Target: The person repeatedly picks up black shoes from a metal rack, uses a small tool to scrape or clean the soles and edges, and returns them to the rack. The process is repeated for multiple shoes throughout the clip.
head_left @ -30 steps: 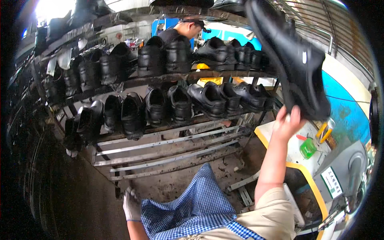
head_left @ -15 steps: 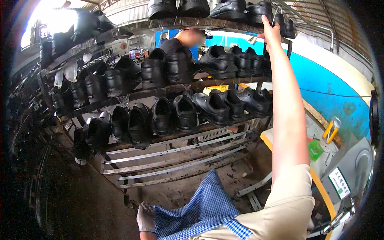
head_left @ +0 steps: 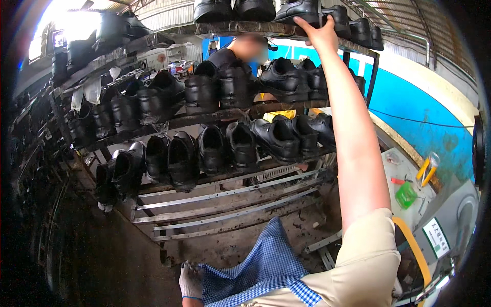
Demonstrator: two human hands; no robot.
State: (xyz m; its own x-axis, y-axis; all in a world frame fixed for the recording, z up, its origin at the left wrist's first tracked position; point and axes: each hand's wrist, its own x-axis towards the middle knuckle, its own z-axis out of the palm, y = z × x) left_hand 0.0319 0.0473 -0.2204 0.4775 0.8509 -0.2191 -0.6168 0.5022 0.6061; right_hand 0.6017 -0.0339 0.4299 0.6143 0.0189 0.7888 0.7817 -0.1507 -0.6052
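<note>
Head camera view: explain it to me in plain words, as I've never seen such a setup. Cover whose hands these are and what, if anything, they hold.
There is no robot here. A person wears a wide fisheye camera on the head, looking down, so straight edges bend near the rim.

The bare right hand reaches up to the black shoes on the top shelf; whether it grips one is hard to tell. The gloved left hand is low, beside the blue checked apron; its grip is unclear too.

More black shoes line two shelves beneath. On the worktable at right is a green container. Another person is behind the rack.
</note>
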